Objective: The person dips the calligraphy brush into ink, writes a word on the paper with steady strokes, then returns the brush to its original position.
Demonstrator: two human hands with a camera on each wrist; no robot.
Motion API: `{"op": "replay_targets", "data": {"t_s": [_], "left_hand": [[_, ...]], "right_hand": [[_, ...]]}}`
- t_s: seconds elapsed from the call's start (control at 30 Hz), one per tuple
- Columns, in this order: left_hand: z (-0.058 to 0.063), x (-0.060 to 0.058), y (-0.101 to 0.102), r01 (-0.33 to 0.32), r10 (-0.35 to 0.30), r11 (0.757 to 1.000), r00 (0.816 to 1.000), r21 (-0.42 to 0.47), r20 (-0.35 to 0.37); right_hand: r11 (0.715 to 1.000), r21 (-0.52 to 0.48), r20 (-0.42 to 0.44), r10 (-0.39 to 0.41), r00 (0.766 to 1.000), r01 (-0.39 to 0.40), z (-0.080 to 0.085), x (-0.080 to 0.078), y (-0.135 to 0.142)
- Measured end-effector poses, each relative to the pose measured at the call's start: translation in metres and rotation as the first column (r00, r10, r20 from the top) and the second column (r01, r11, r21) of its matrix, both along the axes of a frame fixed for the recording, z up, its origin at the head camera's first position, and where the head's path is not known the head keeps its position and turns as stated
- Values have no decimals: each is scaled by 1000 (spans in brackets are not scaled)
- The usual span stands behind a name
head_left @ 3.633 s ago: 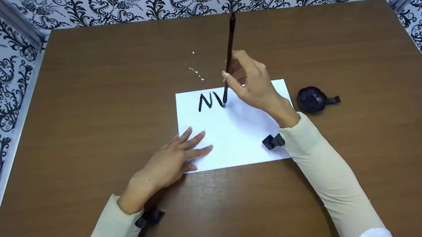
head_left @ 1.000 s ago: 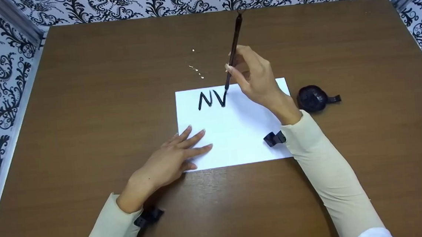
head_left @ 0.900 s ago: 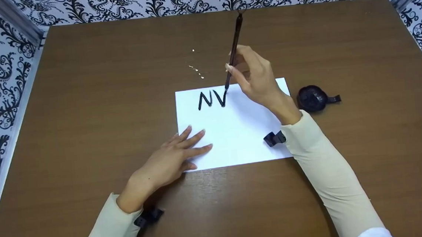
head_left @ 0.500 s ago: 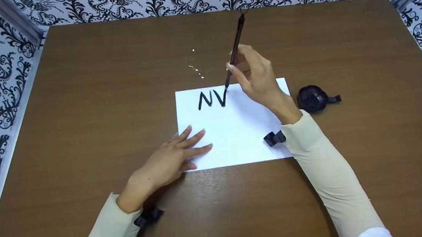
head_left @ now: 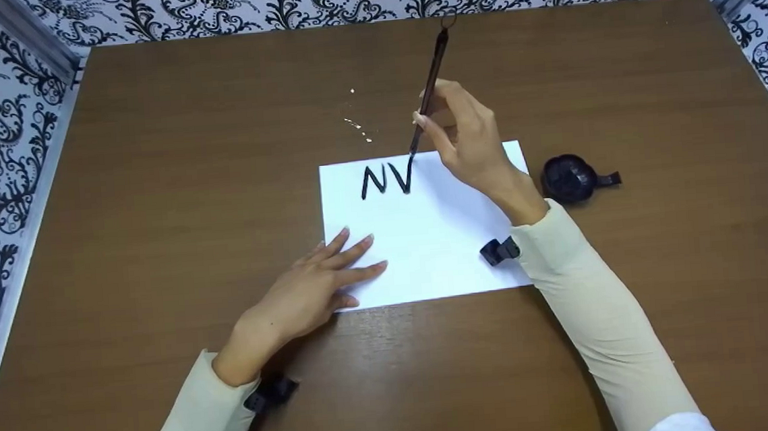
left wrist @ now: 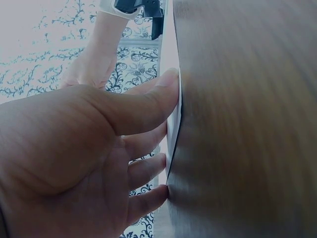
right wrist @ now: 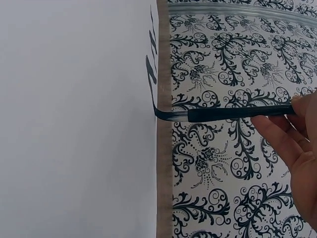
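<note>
A dark-handled paintbrush (head_left: 433, 70) is pinched in my right hand (head_left: 470, 145), its handle leaning up and to the right. Its black bristles (right wrist: 171, 116) are bent against the sheet of white paper (head_left: 440, 238), close to the far edge. Black strokes on the paper form an N (head_left: 373, 182) and, right of it, a second mark like a V (head_left: 400, 177) that ends at the brush tip. My left hand (head_left: 308, 288) rests with spread, straight fingers on the paper's near left corner. In the left wrist view the thumb (left wrist: 166, 87) touches the paper's edge.
A small dark cup with a handle (head_left: 569, 179) stands right of the paper on the brown table (head_left: 184, 155). Beyond the paper lie several tiny pale specks (head_left: 357, 126). Black-and-white patterned panels (head_left: 315, 2) border the table. Dark wrist cameras (head_left: 500, 251) sit at both cuffs.
My right hand and the brush have moved up toward the paper's far edge, drawing out the right-hand stroke of the second mark. The left hand stays in place.
</note>
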State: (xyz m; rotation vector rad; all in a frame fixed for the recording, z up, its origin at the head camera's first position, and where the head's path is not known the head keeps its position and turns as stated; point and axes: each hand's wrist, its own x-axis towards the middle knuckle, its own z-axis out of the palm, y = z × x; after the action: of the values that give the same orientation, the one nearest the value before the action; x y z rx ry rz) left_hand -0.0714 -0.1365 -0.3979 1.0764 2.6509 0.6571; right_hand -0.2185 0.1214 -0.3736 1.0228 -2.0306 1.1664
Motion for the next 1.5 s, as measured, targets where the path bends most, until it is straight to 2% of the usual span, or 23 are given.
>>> {"op": "replay_targets", "data": {"t_s": [0.47, 0.73, 1.03, 1.33, 1.5], "left_hand": [[1, 1, 0, -10, 10, 1000, 1000, 2, 25], [1, 0, 0, -5, 4, 1000, 1000, 2, 22], [1, 1, 0, -20, 20, 1000, 999, -7, 34], [1, 0, 0, -13, 13, 1000, 998, -11, 63], [1, 1, 0, -9, 9, 1000, 999, -4, 47]], "right_hand": [[1000, -19, -20, -11, 1000, 11, 1, 0, 0], [998, -52, -73, -38, 997, 35, 15, 6, 1], [996, -70, -74, -62, 995, 56, 27, 14, 9], [994, -69, -44, -90, 995, 87, 20, 15, 28], [991, -70, -29, -113, 993, 111, 17, 12, 33]]}}
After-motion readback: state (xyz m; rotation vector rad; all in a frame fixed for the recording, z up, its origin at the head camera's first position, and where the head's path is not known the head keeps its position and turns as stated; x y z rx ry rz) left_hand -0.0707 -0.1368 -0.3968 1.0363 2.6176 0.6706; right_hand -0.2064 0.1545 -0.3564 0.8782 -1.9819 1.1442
